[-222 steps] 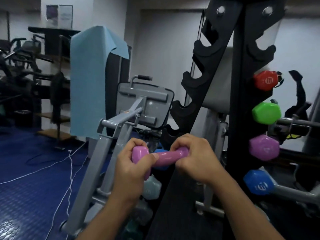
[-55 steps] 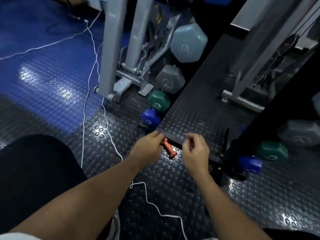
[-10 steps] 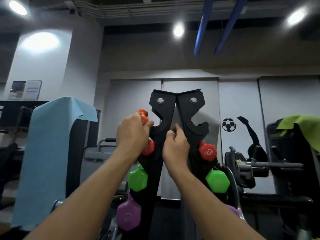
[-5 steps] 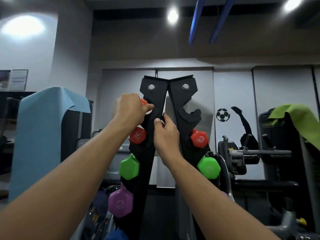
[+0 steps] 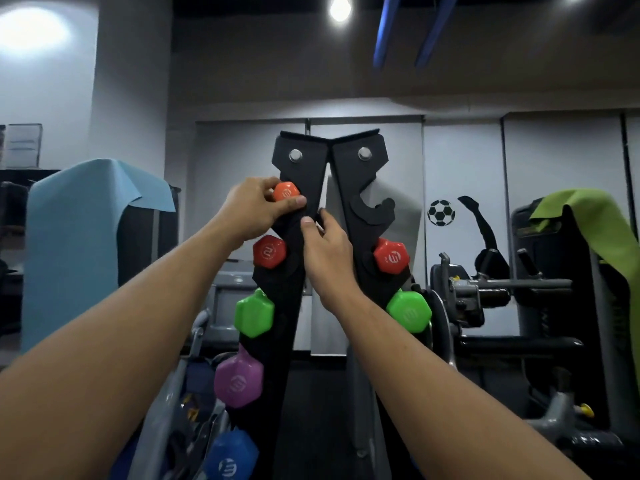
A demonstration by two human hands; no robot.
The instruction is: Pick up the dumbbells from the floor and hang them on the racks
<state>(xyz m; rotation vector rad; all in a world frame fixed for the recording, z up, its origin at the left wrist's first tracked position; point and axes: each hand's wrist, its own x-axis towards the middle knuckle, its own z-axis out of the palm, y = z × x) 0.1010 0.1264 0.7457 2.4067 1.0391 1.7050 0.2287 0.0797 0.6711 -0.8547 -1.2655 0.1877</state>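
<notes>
The left hand (image 5: 254, 211) grips the orange dumbbell (image 5: 286, 192) by its left head, fingers curled over the top and thumb under it, at the top slot on the left side of the black rack (image 5: 304, 174). The right hand (image 5: 327, 252) reaches into the gap between the rack's two uprights, its thumb and fingers curled toward the hidden middle of that dumbbell; whether it actually holds the bar cannot be told, as the upright and the hand itself cover it. Below the orange dumbbell on the left upright hang a red dumbbell (image 5: 269, 252), a green one (image 5: 254, 313), a purple one (image 5: 238, 381) and a blue one (image 5: 231, 457), each showing one hexagonal head. On the right upright the top hook (image 5: 375, 211) holds nothing, and under it sit a second red head (image 5: 391, 255) and a second green head (image 5: 409, 311). Left of the rack a light blue mat (image 5: 74, 244) drapes over a dark frame. To the right stands a weight machine (image 5: 491, 296), with a green towel (image 5: 585, 216) thrown over its tall part. A football sticker (image 5: 441, 212) is on the far wall.
</notes>
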